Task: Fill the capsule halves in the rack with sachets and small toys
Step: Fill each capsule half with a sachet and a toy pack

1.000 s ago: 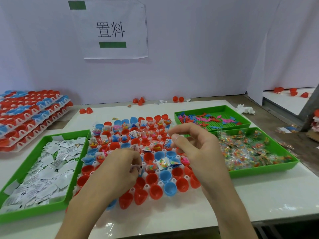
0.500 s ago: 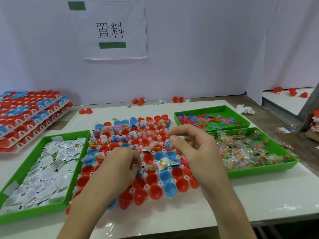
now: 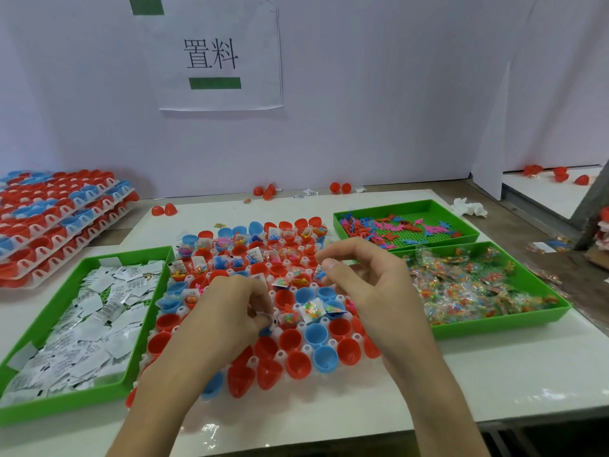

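I'm seeing the left hand (image 3: 227, 311) pinching a white sachet (image 3: 264, 315), the right hand (image 3: 372, 288) pinching a small packet (image 3: 320, 271), the rack (image 3: 307, 348) lying beneath both grips.

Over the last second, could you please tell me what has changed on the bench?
Nothing visibly moved. The left hand still grips a sachet over the rack, the right hand still pinches a second sachet, and the sachet tray lies as before.

white paper sign (image 3: 219, 54) on the back wall, black characters 置料, sachet print too small to read
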Demonstrator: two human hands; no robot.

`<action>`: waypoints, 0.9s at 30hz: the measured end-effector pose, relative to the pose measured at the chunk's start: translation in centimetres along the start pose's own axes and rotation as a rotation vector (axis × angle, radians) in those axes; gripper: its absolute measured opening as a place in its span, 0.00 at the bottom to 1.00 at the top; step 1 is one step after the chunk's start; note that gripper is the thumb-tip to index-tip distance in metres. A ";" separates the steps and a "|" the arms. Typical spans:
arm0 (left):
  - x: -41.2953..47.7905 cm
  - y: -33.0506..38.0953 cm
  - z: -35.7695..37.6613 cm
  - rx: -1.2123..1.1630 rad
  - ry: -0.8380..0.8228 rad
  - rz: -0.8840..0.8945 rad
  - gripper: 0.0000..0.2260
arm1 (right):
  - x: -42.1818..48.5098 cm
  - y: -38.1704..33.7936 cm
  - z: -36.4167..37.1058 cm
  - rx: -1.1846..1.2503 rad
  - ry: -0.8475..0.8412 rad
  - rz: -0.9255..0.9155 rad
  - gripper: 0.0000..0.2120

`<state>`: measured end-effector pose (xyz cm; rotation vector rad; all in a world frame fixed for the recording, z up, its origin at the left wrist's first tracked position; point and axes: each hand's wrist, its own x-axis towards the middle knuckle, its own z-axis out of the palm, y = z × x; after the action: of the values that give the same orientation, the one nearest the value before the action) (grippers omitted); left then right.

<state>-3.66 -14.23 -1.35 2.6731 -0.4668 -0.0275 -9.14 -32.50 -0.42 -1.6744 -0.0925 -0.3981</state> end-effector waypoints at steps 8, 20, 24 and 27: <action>-0.2 0.4 0.0 -0.001 0.008 -0.027 0.07 | 0.1 0.2 0.1 -0.012 -0.011 0.003 0.07; 0.1 0.2 0.5 0.036 0.017 0.029 0.15 | 0.2 0.4 0.1 -0.025 -0.038 -0.015 0.09; 0.0 0.1 0.4 0.026 0.008 0.053 0.16 | 0.2 0.4 0.0 -0.032 -0.056 -0.016 0.09; 0.1 0.0 0.3 0.005 -0.004 0.038 0.18 | 0.3 0.3 0.0 -0.037 -0.069 -0.016 0.09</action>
<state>-3.61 -14.44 -1.64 2.6692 -0.5201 -0.0206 -8.78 -32.60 -0.66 -1.7255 -0.1507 -0.3556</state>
